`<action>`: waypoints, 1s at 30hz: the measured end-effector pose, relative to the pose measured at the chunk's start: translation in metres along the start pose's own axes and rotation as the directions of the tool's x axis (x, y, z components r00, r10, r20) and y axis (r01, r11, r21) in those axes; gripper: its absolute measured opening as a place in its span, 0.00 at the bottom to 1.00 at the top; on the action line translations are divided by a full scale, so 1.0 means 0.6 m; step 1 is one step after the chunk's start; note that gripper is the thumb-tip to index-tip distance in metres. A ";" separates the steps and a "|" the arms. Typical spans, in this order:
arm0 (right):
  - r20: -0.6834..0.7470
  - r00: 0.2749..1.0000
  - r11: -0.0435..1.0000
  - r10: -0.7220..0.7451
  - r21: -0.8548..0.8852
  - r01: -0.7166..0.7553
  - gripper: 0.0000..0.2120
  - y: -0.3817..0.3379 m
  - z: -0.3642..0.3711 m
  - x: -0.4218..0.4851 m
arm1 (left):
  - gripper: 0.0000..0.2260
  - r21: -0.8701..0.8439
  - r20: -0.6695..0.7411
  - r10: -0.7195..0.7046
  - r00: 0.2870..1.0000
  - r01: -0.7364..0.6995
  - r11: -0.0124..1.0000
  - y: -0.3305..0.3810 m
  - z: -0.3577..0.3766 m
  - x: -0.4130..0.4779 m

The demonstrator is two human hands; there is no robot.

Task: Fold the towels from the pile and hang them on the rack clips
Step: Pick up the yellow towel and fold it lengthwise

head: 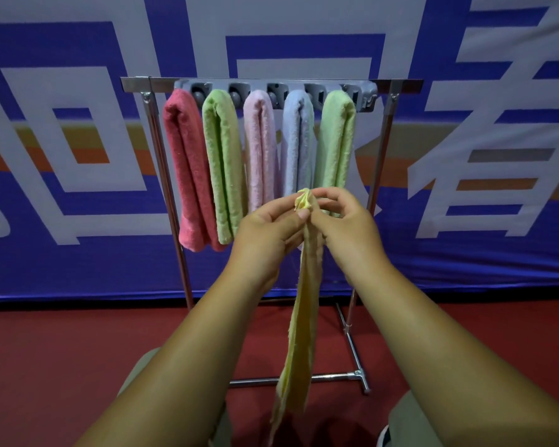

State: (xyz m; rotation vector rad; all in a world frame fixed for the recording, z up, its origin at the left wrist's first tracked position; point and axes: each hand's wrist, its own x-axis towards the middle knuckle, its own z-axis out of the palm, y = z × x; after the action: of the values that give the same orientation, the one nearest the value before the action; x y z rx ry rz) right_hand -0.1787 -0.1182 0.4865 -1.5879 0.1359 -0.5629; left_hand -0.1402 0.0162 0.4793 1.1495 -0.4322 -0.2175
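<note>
Both grips, left hand (268, 233) & right hand (346, 224), pinch bunched top of pale yellow towel (304, 317); rest hangs narrow.

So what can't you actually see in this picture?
- Head view: the pile of towels lies outside the frame.
- The clips are mostly covered by the hung towels.
- The yellow towel is cut off at the bottom edge.
- Both hands, left hand and right hand, hide the pink and blue towels' lower ends.
</note>
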 end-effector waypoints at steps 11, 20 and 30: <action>0.274 0.943 0.879 0.188 0.382 -0.286 0.19 0.006 -0.028 0.025 | 0.10 0.058 -0.012 0.039 0.999 -0.038 0.998 0.036 -0.016 0.020; 0.223 0.968 0.943 0.118 0.281 -0.180 0.14 -0.024 -0.030 0.029 | 0.09 0.070 -0.047 0.039 0.998 -0.035 0.997 0.047 -0.026 0.027; 0.183 0.977 0.937 0.109 0.310 -0.163 0.12 -0.059 -0.008 0.035 | 0.17 0.022 -0.014 0.051 0.999 -0.051 0.998 0.033 -0.059 0.034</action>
State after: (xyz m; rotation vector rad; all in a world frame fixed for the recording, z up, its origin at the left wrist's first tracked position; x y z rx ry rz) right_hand -0.1714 -0.1275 0.5262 -1.2858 0.0272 -0.3243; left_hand -0.1074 0.0458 0.4899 1.1590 -0.4515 -0.1606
